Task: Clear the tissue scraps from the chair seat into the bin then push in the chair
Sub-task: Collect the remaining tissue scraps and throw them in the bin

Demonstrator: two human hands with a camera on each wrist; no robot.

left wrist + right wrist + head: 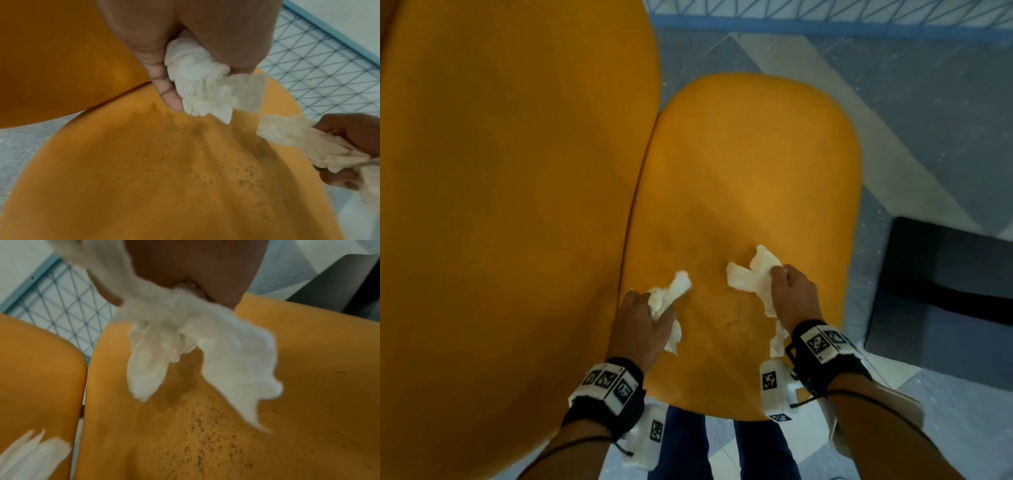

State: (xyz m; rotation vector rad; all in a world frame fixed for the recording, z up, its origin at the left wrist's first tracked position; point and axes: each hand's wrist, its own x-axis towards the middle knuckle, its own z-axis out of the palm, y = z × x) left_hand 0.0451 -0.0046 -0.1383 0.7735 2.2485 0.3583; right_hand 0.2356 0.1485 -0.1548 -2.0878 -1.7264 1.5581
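- Head view: above the orange chair seat (739, 178), the left hand (642, 322) grips a wad of tissue scraps (667, 296); the right hand (792, 298) clutches another white bunch (751, 277). A dark bin (941, 294) stands right of the seat.
- Left wrist view: thumb and fingers (164, 84) pinch crumpled tissue above the speckled seat.
- Right wrist view: blurred tissue hangs from curled fingers (205, 272).

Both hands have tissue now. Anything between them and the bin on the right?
Nothing visible blocks the way. The left hand and right hand each grip tissue scraps over the chair seat. The dark bin stands on the floor right of the seat, with only open floor between.
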